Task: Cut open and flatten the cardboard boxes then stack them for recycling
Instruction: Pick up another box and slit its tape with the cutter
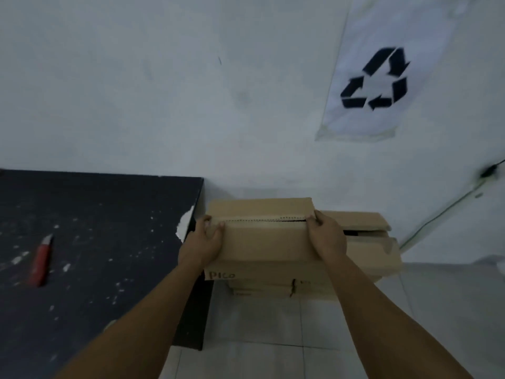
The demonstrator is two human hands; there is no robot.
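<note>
A brown cardboard box (263,236) with a perforated strip along its top sits on a pile of cardboard (300,280) on the floor by the wall. My left hand (206,239) grips the box's left end, fingers curled over the top edge. My right hand (326,236) grips its right end the same way. One piece in the pile below bears the handwritten word "PICO". More cardboard (366,222) lies behind and to the right. A red box cutter (42,259) lies on the dark table at the left, away from both hands.
The dark speckled table (109,242) stands to the left, its corner chipped near the box. A white sheet with a recycling symbol (374,77) hangs on the wall above. A thin cable (442,212) runs down the wall at right. White floor tiles (273,337) lie below.
</note>
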